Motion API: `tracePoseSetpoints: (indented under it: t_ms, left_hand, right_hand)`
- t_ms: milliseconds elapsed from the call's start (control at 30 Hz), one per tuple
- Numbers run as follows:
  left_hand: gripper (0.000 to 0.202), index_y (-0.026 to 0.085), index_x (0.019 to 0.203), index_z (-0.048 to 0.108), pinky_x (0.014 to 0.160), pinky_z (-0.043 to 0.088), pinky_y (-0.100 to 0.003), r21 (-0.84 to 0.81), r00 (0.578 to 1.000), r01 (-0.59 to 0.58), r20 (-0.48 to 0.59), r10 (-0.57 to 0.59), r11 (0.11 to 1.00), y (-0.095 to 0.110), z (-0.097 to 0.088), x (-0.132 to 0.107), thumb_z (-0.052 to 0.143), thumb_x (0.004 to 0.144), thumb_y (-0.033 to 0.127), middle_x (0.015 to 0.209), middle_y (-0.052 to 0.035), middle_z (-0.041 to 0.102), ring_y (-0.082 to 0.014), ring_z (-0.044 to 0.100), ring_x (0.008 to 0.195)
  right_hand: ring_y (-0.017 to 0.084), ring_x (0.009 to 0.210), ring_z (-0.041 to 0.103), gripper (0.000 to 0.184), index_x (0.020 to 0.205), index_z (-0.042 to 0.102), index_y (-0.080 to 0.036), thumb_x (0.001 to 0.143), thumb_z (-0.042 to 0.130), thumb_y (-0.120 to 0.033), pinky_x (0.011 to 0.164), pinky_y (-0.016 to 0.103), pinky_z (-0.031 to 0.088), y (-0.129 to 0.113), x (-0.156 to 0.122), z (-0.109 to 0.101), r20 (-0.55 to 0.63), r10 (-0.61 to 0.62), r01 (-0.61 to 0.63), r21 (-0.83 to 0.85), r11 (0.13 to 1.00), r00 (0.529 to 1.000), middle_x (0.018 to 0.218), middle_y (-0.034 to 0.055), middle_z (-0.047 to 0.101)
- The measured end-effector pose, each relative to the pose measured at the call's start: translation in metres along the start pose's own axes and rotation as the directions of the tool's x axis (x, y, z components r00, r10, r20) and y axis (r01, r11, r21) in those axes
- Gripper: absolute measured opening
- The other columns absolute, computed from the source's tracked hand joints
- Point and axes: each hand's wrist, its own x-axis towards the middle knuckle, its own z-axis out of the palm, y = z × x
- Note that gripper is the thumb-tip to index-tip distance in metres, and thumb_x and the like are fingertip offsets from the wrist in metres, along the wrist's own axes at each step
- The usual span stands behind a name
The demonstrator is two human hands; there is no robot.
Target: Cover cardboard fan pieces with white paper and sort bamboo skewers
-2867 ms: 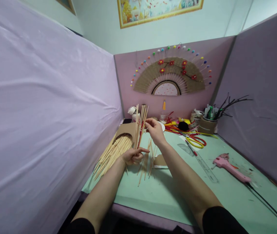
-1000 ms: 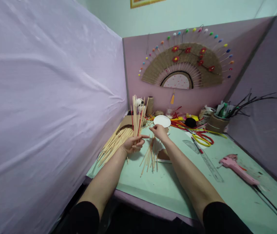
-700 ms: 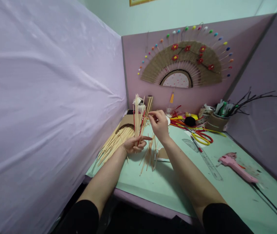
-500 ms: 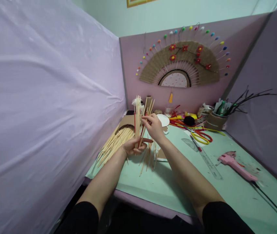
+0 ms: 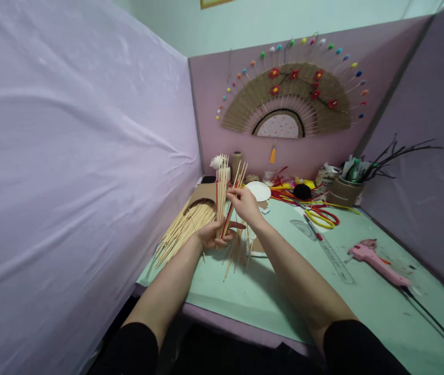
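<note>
My left hand (image 5: 214, 235) is wrapped round the lower part of an upright bundle of thin bamboo skewers (image 5: 222, 192), a few of them red. Its index finger sticks out to the right. My right hand (image 5: 244, 203) pinches at skewers on the bundle's right side, where several lean apart from the rest; how many its fingertips hold cannot be made out. To the left, a large heap of loose skewers (image 5: 178, 232) lies by a piece of brown cardboard (image 5: 203, 194). Several more skewers (image 5: 237, 255) are spread on the table below my hands.
A pink glue gun (image 5: 380, 265) with a black cord lies at right. Nearer the middle are a clear ruler (image 5: 334, 258), a protractor (image 5: 303, 229) and yellow-handled scissors (image 5: 320, 219). A pot of twigs (image 5: 344, 191) stands behind. A decorated fan (image 5: 288, 99) hangs on the back panel.
My right hand has shifted very slightly, still at the skewers on the right of the bundle. The left hand keeps its grip. The whole view has moved a little.
</note>
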Motion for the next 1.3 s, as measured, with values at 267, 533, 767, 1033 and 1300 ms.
tracePoseSetpoints:
  t_ms: [267,533,767,1033,1300]
  left_hand:
    - [0.072,0.007,0.132,0.05,0.04,0.014,-0.019,0.014,1.0,0.029,-0.005,-0.029,0.999,-0.002,-0.002,0.002,0.041,0.088,0.063,0.061,0.0034,0.043,-0.0037,0.023,0.038]
    - [0.077,0.009,0.132,0.049,0.04,0.015,-0.02,0.013,0.999,0.031,0.029,-0.031,0.999,-0.002,0.0,0.002,0.043,0.084,0.068,0.061,0.004,0.043,-0.0038,0.023,0.038]
    - [0.075,0.01,0.13,0.052,0.039,0.015,-0.019,0.009,0.999,0.025,0.039,-0.026,1.0,-0.003,-0.001,0.003,0.047,0.082,0.068,0.061,0.003,0.045,-0.0035,0.025,0.037]
    - [0.077,0.011,0.132,0.05,0.039,0.016,-0.019,0.012,0.999,0.036,0.041,-0.036,0.999,-0.006,-0.005,0.004,0.044,0.082,0.069,0.062,0.0028,0.046,-0.0034,0.024,0.037]
    - [0.08,0.009,0.133,0.049,0.038,0.016,-0.019,0.031,0.999,0.021,0.049,-0.022,0.999,-0.005,-0.005,0.004,0.044,0.082,0.07,0.062,0.0031,0.045,-0.0035,0.025,0.037]
  right_hand:
    - [0.017,0.073,0.055,0.02,0.078,0.072,-0.017,0.075,0.063,-0.034,0.076,0.031,0.043,-0.004,-0.001,0.003,-0.072,0.031,-0.027,0.052,0.998,0.997,0.078,0.005,0.062]
    - [0.017,0.071,0.054,0.019,0.069,0.067,-0.017,0.074,0.056,-0.031,0.071,0.029,0.041,0.005,0.003,0.003,-0.021,0.072,-0.07,0.075,0.995,0.997,0.065,0.0018,0.06]
    - [0.018,0.075,0.053,0.011,0.074,0.063,-0.018,0.073,0.054,-0.024,0.076,0.031,0.043,-0.004,-0.005,0.004,-0.104,0.011,-0.011,0.007,1.0,0.994,0.078,0.0036,0.06]
    - [0.017,0.073,0.052,0.019,0.087,0.066,-0.017,0.074,0.053,-0.019,0.076,0.031,0.043,-0.004,-0.007,0.004,-0.118,-0.006,0.006,-0.001,1.0,0.993,0.085,0.0038,0.053]
    - [0.017,0.073,0.053,0.023,0.084,0.072,-0.016,0.071,0.054,-0.021,0.078,0.032,0.044,0.004,0.002,0.005,-0.073,0.048,-0.043,0.067,0.997,0.996,0.08,0.0041,0.06]
